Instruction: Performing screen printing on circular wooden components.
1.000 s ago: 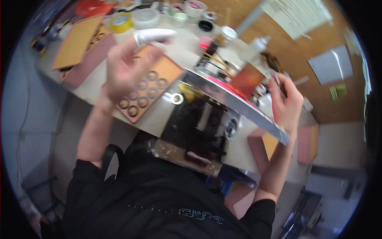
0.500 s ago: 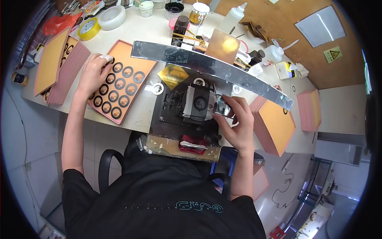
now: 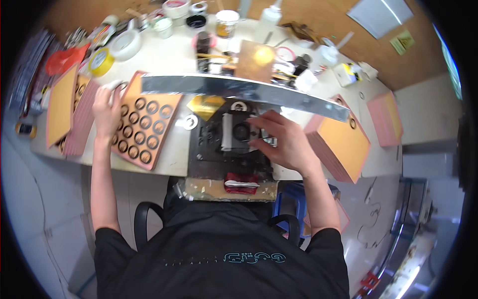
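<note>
Currently, the right hand is near the middle of the frame, thumb and forefinger parted by a moderate gap at the right side of a black block; whether they touch it is unclear. The dark ring on that block lies just left of those fingers, about level with their gap. Being round, it has no long axis; the pale strip on its left runs roughly up and down the frame. The right hand is clearly nearer to it.

At left in the frame, the left hand has its fingers at the upper-left edge of an orange tray. Blur hides whether they grip anything. The tray leans from upper right to lower left on the pale surface, bearing rows of black rings. A long metal bar crosses above the block.
</note>
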The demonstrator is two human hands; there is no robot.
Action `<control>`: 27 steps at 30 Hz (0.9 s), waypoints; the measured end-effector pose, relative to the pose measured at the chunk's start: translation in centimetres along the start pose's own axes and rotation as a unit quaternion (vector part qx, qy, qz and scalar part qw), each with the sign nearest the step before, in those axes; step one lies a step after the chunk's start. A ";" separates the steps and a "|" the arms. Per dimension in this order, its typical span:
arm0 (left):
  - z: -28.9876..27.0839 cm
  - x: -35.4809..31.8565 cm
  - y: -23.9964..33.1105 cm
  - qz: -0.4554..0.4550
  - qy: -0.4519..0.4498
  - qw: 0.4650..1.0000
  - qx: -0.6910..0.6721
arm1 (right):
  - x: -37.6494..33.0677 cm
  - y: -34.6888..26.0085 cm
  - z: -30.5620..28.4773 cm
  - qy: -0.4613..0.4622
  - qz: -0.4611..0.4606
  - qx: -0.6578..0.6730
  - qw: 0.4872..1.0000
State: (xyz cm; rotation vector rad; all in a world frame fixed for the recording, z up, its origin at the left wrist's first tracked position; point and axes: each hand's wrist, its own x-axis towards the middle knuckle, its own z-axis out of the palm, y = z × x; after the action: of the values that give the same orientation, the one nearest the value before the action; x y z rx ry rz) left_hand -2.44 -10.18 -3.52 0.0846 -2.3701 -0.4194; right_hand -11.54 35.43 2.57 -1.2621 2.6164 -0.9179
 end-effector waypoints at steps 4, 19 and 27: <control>-1.5 0.0 2.7 -0.015 0.035 0.999 -0.016 | -0.5 0.0 -0.6 0.030 -0.005 -0.003 1.000; -3.8 -8.6 6.8 -0.278 0.052 0.946 -0.158 | -17.3 18.3 -12.9 0.399 0.358 -0.064 0.842; 1.9 -6.0 14.4 -0.128 -0.001 0.972 -0.195 | -18.8 20.0 -13.6 0.337 0.404 -0.058 0.848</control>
State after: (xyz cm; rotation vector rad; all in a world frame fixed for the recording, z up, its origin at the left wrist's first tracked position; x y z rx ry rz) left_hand 1.56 5.00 -4.10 0.2065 -2.2406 -1.0016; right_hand -17.38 65.34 -0.63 0.3284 3.2355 -1.1351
